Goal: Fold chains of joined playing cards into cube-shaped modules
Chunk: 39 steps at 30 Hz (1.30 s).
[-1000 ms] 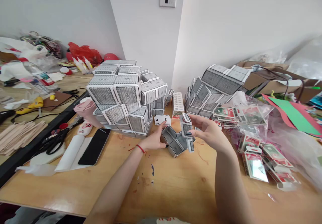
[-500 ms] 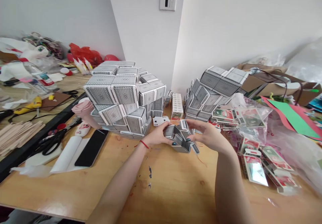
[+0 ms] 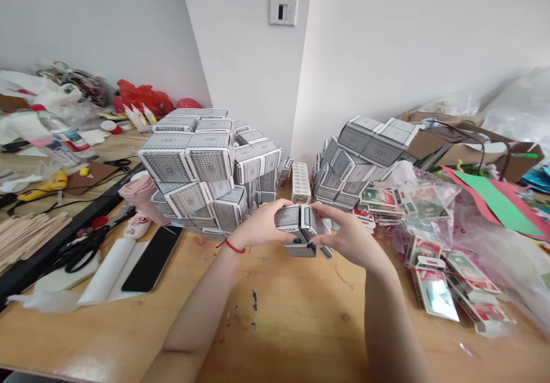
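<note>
Between my two hands is a small block of folded grey-backed playing cards (image 3: pixel 296 249), just above or on the wooden table. My left hand (image 3: pixel 262 222), with a red string at the wrist, grips its left side, thumb on the near face. My right hand (image 3: pixel 339 231) grips the right side, thumb also in front. A card flap sticks out low on the right. Behind to the left stands a large stack of card blocks (image 3: pixel 210 168). A smaller stack of card blocks (image 3: pixel 365 148) is behind to the right. A long white box (image 3: pixel 300 182) lies between the stacks.
Red and green card packs (image 3: pixel 433 291) and clear plastic lie on the right, by coloured paper (image 3: pixel 498 199) and a cardboard box (image 3: pixel 455 139). On the left are a black phone (image 3: pixel 151 260), scissors (image 3: pixel 83 251), a pink cup (image 3: pixel 140 194), wooden sticks (image 3: pixel 30 234) and a yellow glue gun (image 3: pixel 54 181).
The card block, which showed open hollows on top, now shows closed card faces there. My hands have turned it and moved slightly left. The loose two of spades behind is now hidden.
</note>
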Each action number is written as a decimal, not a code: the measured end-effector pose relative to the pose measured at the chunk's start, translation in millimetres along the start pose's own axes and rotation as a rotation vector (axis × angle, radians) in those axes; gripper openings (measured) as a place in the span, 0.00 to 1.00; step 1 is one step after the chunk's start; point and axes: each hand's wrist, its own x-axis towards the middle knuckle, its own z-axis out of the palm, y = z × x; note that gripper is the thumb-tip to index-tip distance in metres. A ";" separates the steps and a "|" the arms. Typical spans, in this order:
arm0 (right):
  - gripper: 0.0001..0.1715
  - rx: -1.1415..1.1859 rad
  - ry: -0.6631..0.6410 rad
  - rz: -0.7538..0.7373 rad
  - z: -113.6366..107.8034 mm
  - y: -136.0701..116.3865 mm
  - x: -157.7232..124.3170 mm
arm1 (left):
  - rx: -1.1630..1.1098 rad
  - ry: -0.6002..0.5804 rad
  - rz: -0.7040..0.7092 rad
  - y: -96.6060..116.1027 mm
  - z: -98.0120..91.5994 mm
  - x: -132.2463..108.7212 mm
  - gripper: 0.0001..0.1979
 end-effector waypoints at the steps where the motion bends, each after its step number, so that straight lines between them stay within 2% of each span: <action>1: 0.34 -0.002 -0.013 -0.004 0.8 -0.7 -0.1 | 0.011 0.007 -0.001 0.8 -0.8 -1.3 0.32; 10: 0.36 0.049 -0.027 -0.072 -2.4 -6.2 -7.2 | 0.031 0.028 0.032 7.3 -11.7 -9.9 0.32; 18: 0.34 -0.013 0.027 -0.072 5.5 -19.8 -12.1 | 0.061 0.047 0.058 13.4 -16.0 -17.1 0.32; 28: 0.34 -0.017 -0.004 -0.084 7.2 -16.5 -10.3 | 0.094 0.066 0.047 14.1 -17.2 -19.2 0.33; 34: 0.34 -0.078 0.069 -0.132 10.4 -17.0 -8.1 | 0.098 0.071 0.049 14.8 -15.5 -19.2 0.33; 39: 0.33 -0.126 0.124 -0.110 11.9 -18.6 -7.8 | 0.101 0.071 0.054 14.9 -14.9 -18.7 0.34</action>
